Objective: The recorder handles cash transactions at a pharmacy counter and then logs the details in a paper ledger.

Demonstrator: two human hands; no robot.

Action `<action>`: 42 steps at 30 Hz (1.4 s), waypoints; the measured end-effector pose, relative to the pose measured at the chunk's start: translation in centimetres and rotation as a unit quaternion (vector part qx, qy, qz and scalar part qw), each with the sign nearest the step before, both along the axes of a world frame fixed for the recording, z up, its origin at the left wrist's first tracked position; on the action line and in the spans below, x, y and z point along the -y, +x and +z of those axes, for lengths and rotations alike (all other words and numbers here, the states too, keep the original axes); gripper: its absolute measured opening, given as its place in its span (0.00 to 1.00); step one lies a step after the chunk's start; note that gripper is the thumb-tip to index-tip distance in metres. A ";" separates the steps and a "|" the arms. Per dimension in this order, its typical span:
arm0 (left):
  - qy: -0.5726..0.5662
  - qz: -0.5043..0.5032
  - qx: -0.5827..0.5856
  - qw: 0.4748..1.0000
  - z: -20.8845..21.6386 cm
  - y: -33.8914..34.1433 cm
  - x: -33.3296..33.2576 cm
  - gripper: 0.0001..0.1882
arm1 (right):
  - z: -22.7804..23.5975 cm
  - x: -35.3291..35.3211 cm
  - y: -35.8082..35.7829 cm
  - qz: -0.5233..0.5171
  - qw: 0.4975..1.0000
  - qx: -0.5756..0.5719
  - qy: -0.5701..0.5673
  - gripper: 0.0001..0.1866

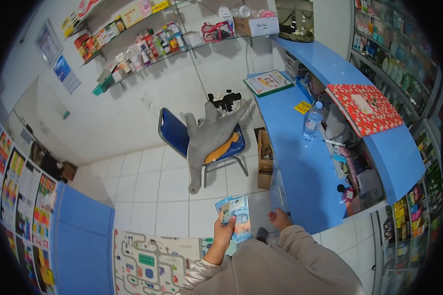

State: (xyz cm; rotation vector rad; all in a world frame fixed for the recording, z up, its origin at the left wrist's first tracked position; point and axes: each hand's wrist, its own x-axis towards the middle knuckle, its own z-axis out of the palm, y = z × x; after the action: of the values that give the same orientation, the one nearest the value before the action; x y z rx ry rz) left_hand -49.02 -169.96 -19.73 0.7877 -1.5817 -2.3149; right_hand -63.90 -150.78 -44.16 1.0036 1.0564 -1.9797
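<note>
My left hand [223, 233] is closed around a small fan of blue banknotes [241, 220], held in front of my body with the thumb on top. One note lies face up over the others. To the right, my right hand [280, 219] hovers by the near end of the blue desk [300, 187], below a drawer front [280, 195] with a pale handle. Its fingers are loosely bent and a little apart, and I see nothing in them. Whether it touches the desk is hard to tell.
A blue chair [174, 132] with a grey plush cushion [206, 140] stands ahead. On the desk are a water bottle [312, 121] and a green-edged folder [269, 82]. A red floral book [365, 109] rests on the raised counter [398, 167]. A patterned mat [152, 260] lies left.
</note>
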 end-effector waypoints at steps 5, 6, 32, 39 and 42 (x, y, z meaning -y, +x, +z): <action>-0.037 0.006 -0.024 0.999 1.8 -8.0 6.9 0.10 | 0.5 4.4 -3.6 -0.241 0.969 0.050 -0.029 0.12; -0.037 -0.034 -0.014 0.999 1.4 -9.6 8.2 0.10 | -0.6 4.6 -3.9 -0.335 0.937 0.091 -0.045 0.10; -0.104 -0.678 0.138 0.715 -12.7 -25.3 12.8 0.17 | 11.5 21.6 1.3 -0.284 0.867 -0.204 0.354 0.13; 0.012 -0.624 0.148 0.767 -19.7 -26.9 7.5 0.25 | 7.1 18.7 -1.0 -0.388 0.894 -0.110 0.197 0.10; 0.035 -0.645 0.199 0.737 -21.2 -28.1 6.0 0.26 | 6.2 17.6 -2.7 -0.391 0.899 -0.133 0.144 0.11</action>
State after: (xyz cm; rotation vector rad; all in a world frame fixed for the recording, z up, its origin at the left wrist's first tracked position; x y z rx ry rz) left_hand -77.08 -175.96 -40.91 0.0561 -2.8860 -3.1679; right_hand -66.60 -168.36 -38.00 1.5215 1.2370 -2.7179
